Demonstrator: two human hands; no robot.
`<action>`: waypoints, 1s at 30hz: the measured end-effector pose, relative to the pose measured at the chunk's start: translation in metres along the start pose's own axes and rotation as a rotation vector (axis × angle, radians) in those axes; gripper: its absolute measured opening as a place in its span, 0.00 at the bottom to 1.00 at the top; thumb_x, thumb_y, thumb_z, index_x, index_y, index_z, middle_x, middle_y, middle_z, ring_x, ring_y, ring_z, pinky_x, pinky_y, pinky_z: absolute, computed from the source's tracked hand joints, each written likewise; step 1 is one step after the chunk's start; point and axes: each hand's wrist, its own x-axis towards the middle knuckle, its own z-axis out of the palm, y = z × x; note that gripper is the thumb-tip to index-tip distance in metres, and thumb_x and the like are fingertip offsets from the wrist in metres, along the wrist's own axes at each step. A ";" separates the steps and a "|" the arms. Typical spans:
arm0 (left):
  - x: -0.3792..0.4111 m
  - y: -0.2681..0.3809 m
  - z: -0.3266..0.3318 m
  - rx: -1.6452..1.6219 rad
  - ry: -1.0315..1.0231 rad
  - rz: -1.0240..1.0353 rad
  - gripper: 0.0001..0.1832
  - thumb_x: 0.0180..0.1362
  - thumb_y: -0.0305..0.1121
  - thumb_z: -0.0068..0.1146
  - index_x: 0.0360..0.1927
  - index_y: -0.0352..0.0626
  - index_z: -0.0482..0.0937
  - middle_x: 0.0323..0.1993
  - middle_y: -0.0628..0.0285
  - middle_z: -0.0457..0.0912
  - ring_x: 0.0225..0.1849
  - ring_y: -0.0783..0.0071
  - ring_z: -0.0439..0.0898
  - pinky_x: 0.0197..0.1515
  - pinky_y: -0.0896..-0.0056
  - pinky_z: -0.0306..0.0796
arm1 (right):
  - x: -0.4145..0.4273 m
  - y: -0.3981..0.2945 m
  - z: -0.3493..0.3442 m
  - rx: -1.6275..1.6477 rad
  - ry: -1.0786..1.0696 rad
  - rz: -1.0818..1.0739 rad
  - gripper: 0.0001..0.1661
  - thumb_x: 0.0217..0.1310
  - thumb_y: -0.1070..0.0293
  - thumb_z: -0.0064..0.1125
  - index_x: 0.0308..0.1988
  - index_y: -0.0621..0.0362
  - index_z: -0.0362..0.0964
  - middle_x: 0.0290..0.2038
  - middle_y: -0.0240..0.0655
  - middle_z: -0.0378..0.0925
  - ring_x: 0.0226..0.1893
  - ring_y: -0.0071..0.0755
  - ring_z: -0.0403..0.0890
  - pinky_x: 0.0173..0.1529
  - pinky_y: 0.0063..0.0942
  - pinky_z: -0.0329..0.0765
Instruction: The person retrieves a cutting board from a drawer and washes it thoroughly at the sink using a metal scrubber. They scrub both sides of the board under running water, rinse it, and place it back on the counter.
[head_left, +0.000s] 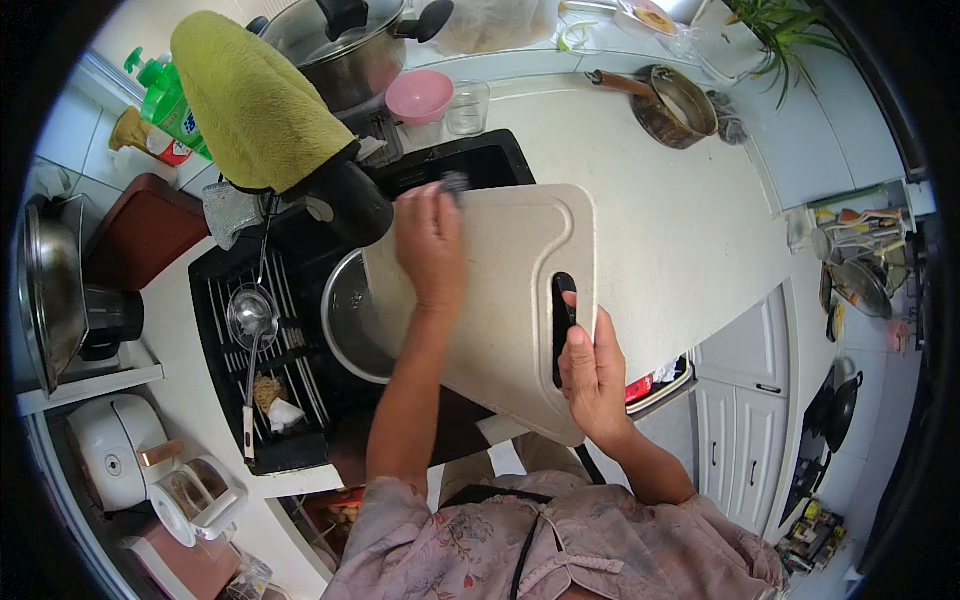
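Note:
My right hand (594, 371) grips the beige cutting board (502, 300) by its handle slot, with fingers through the opening. The board is held tilted over the black sink (480, 161), covering part of a round metal basin (346, 315). Near the board's far edge, my left hand (429, 244) holds a small dark grey scrubber (454, 182), blurred and probably steel wool. A yellow-green towel (259, 105) hangs over a dark fixture just left of that hand.
A ladle (253, 315) lies on the sink's drain rack (225, 300). Behind the sink are a lidded pot (349, 64), a pink bowl (420, 97) and a glass (468, 107). An old saucepan (675, 109) stands on the white counter (660, 225).

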 end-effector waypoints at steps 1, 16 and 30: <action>-0.001 -0.030 0.000 0.047 0.043 -0.092 0.13 0.67 0.34 0.49 0.48 0.36 0.77 0.44 0.48 0.77 0.47 0.53 0.77 0.51 0.61 0.70 | 0.003 0.001 0.000 0.004 -0.003 -0.006 0.23 0.77 0.62 0.40 0.64 0.61 0.59 0.21 0.19 0.59 0.20 0.10 0.55 0.25 0.15 0.54; -0.043 -0.013 -0.002 0.090 0.037 -0.049 0.12 0.62 0.28 0.55 0.49 0.40 0.75 0.45 0.50 0.74 0.47 0.49 0.76 0.49 0.55 0.73 | 0.007 -0.001 0.000 -0.060 -0.009 -0.008 0.22 0.78 0.62 0.37 0.64 0.59 0.58 0.18 0.17 0.55 0.16 0.09 0.53 0.21 0.14 0.52; -0.142 -0.251 -0.064 0.562 -0.354 -0.600 0.18 0.63 0.34 0.56 0.53 0.37 0.71 0.50 0.48 0.73 0.53 0.52 0.74 0.55 0.56 0.70 | 0.005 -0.014 -0.003 -0.101 -0.011 -0.041 0.27 0.77 0.55 0.39 0.64 0.62 0.58 0.18 0.18 0.53 0.14 0.09 0.50 0.17 0.16 0.48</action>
